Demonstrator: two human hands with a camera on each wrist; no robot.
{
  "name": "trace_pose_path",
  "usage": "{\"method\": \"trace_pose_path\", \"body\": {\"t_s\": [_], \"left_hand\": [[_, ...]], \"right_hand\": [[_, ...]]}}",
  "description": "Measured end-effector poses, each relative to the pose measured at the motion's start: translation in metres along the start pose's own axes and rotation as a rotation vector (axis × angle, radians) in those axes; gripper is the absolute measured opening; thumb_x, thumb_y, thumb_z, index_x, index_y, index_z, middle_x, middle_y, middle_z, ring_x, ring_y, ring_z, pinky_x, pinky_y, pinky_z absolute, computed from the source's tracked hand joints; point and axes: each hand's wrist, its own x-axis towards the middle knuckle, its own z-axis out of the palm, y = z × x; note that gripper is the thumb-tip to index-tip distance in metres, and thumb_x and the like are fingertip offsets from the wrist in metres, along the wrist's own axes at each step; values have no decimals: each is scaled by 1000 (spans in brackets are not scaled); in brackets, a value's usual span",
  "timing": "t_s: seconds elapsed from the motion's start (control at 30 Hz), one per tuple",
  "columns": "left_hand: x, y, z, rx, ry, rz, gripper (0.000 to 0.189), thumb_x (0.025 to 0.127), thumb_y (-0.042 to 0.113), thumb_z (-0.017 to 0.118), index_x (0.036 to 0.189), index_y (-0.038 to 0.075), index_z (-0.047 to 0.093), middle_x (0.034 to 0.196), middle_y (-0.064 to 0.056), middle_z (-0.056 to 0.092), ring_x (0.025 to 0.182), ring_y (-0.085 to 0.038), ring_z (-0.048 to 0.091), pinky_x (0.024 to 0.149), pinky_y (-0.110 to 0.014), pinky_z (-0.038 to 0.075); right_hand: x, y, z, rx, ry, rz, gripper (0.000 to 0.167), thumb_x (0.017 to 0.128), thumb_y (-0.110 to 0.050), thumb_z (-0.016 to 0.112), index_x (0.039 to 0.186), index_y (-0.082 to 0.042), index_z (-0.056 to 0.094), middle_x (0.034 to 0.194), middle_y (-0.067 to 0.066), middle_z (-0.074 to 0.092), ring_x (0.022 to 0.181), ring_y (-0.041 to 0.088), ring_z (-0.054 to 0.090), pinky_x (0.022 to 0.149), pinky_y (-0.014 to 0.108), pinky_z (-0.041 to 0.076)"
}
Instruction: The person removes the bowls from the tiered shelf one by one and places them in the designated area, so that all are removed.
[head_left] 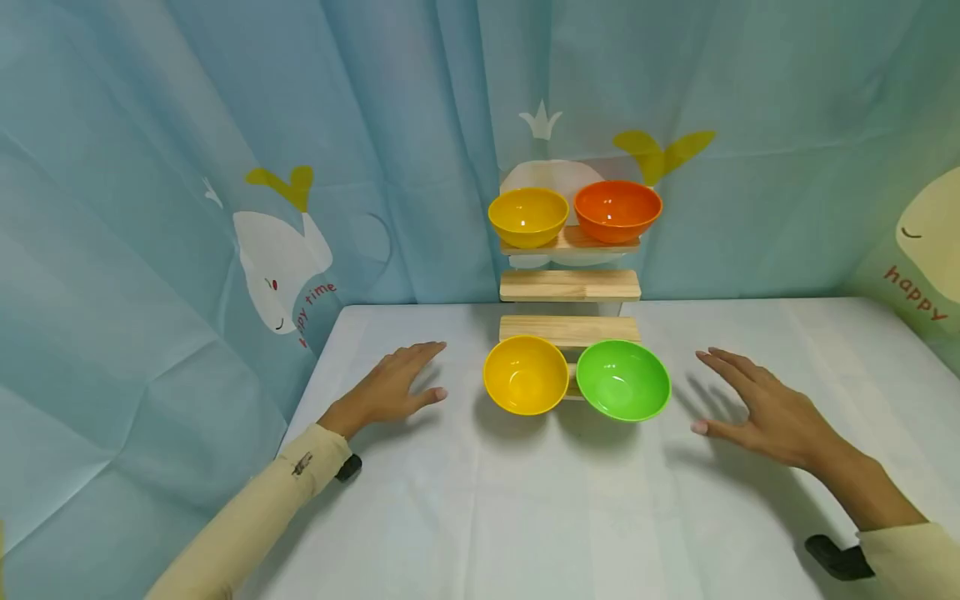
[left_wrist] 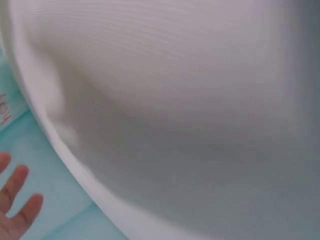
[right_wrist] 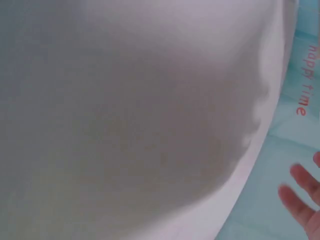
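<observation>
On the lowest step of a wooden stand [head_left: 570,286] sit a yellow bowl [head_left: 526,376] and, to its right, a green bowl [head_left: 623,381]. The top step holds another yellow bowl [head_left: 528,218] beside an orange bowl [head_left: 617,212]. My left hand [head_left: 393,385] is over the table left of the lower yellow bowl, fingers extended, touching no bowl. To the right of the green bowl is my right hand [head_left: 765,412], its fingers spread and holding nothing. Both wrist views show fingertips at a lower corner: the left hand [left_wrist: 15,205] and the right hand [right_wrist: 305,200].
A white-covered table [head_left: 480,517] lies under the stand and hands. Behind and to the left hangs a light blue curtain [head_left: 420,150] with whale prints. The stand's two middle steps carry no bowls. Dark straps show at both wrists.
</observation>
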Motion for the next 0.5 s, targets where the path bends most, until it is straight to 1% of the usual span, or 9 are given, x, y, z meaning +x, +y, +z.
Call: {"method": "trace_pose_path", "body": {"t_s": [0.07,0.17,0.2,0.23,0.3,0.4,0.5], "left_hand": [[5,3,-2,-106,-23,-12,80,95,63,56,158,21,33,158,-3,41,140,-28,45,115,-55,37],[16,9,-3,-262,-31,-14,73,97,56,59,156,19,36,152,-3,48,131,-25,54,111,-49,43],[20,10,-4,-301,-25,-12,70,98,53,59,155,18,37,150,-5,50,127,-24,56,109,-47,45],[24,12,-4,-340,-15,-9,67,99,50,59,154,18,38,148,-6,52,125,-24,58,108,-46,46],[32,15,-6,-398,12,-4,61,101,43,60,152,18,41,143,-10,56,121,-24,60,106,-45,47],[42,18,-7,-455,55,-11,54,102,37,60,150,19,44,138,-12,60,117,-22,62,103,-43,49],[50,20,-8,-489,85,-22,50,102,35,60,148,20,47,133,-7,64,113,-19,63,100,-41,51]], "right_hand": [[0,-2,-1,59,-13,28,98,77,-45,86,158,-25,33,152,10,42,120,23,56,69,55,55],[1,-5,-2,160,9,9,95,80,-33,86,157,-23,33,149,6,45,105,-3,58,68,36,57],[2,-7,-2,206,23,3,93,80,-28,87,157,-23,35,148,2,45,102,-9,56,68,31,56],[3,-9,-2,256,34,-8,92,80,-22,87,156,-22,36,147,-2,45,101,-12,55,68,28,56],[7,-12,-1,336,50,-52,88,80,-12,85,155,-17,38,148,-10,44,98,-11,59,66,25,56],[12,-18,2,444,62,-86,86,80,-2,82,154,-13,40,147,-25,41,96,-5,64,66,22,55],[16,-24,3,514,60,-115,85,80,3,79,154,-10,39,147,-28,42,95,-3,67,67,21,56]]}}
